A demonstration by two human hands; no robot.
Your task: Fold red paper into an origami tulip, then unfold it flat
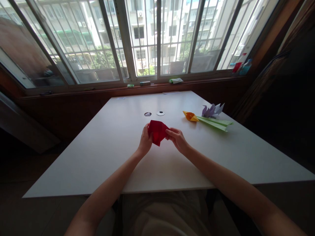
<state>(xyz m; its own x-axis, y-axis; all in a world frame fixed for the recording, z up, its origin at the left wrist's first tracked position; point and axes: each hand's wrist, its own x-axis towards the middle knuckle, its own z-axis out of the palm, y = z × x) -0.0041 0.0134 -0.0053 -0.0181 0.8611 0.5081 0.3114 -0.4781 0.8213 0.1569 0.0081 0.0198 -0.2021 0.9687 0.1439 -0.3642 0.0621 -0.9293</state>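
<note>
A partly folded sheet of red paper [157, 131] is held up over the middle of the white table. My left hand [145, 139] grips its left edge, thumb in front and fingers behind. At the paper's right corner, my right hand [177, 139] pinches the edge between thumb and fingers. Creases and an angled lower point show on the paper; its far side is hidden from me. Just beyond it lie two small round discs, a dark patterned one [148, 114] and a white one with a black spot [160, 113].
The white table [103, 157] stretches to a barred window. Toward the right lie a folded yellow-orange paper boat shape [190, 116], green folded paper [216, 123] and purple folded paper [212, 110]. On the windowsill are a small box [145, 83], a white-green packet [176, 80] and bottles [245, 67].
</note>
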